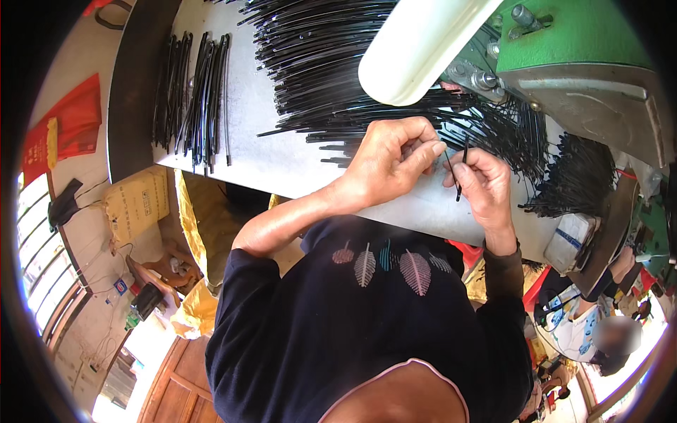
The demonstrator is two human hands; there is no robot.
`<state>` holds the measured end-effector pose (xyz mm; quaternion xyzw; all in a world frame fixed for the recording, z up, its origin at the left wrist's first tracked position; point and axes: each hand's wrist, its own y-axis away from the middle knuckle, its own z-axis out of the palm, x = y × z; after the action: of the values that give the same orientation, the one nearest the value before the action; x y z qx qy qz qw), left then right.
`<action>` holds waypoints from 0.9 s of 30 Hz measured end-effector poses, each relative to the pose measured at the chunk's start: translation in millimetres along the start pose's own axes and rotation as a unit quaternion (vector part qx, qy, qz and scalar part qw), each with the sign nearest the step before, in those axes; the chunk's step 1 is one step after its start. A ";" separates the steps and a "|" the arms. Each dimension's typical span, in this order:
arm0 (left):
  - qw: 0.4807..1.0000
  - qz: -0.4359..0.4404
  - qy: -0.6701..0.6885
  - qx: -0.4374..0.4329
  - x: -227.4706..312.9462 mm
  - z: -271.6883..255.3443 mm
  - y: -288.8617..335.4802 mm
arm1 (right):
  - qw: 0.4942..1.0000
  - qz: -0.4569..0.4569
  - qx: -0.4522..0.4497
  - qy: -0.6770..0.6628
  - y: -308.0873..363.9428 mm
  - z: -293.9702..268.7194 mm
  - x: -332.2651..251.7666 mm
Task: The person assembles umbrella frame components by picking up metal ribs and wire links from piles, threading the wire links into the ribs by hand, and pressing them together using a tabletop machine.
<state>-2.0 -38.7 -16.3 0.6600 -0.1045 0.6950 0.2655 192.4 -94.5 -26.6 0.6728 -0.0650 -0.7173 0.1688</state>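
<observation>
My left hand (395, 161) is closed over the table's near edge, thumb and forefinger pinched at the end of a thin dark wire-like piece (447, 158). Just right of it, my right hand (485, 185) grips a slim black rod (465, 146) that stands nearly upright between thumb and fingers. The fingertips of both hands are close together but apart. Beyond them lies a large heap of similar black rods (317, 70), spread across the grey table (247, 158). Whether the wire-like piece joins the rod is too small to tell.
A white tube-shaped lamp (416, 53) hangs over the heap. A green machine (571, 35) stands at the far right. Smaller rod bundles (204, 99) lie at the left, another pile (575, 176) at the right beside a wrapped block (570, 240). Yellow sacking (190, 218) hangs below the table.
</observation>
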 end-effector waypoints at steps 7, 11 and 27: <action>0.962 0.144 -0.231 0.012 15.7 -17.1 -27.0 | 0.999 -0.034 0.040 -0.006 -1.6 11.5 -7.1; 0.771 0.307 -0.529 0.177 -1.1 -48.6 -55.6 | 0.995 -0.031 0.097 0.024 -9.8 20.9 -7.7; 0.817 0.388 -0.420 0.074 -0.5 -35.5 -73.2 | 0.986 -0.098 0.135 0.000 -37.3 33.1 -8.9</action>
<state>4.5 40.0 -35.5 0.8101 -0.4018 0.4012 -0.1459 154.3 -61.1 -27.2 0.6922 -0.0952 -0.7154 0.0052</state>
